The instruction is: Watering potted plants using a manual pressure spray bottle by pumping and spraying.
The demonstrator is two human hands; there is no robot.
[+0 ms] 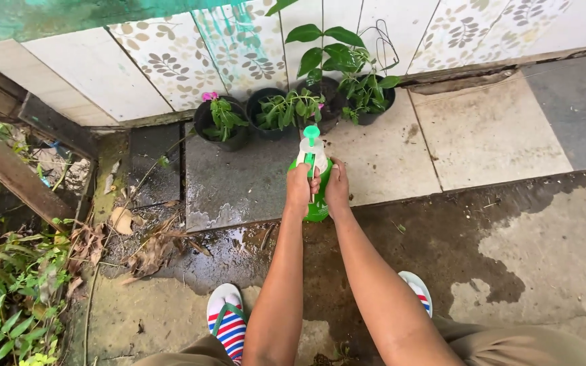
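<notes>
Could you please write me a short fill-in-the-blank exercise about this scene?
1. Both hands hold a ___ spray bottle.
2. The left hand and right hand grip it from opposite ___.
3. The leftmost pot bears a ___ flower.
4. The sandals are ___.

Missing: green; sides; pink; striped

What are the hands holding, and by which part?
Both the left hand and right hand grip a green spray bottle around its upper body, below the white trigger head.

The sprayer (317, 177) is green with a white top. The pots (220, 129) are black, one plant bearing a pink flower (209, 96). The sandal (226, 322) is striped red, white and blue.
</notes>
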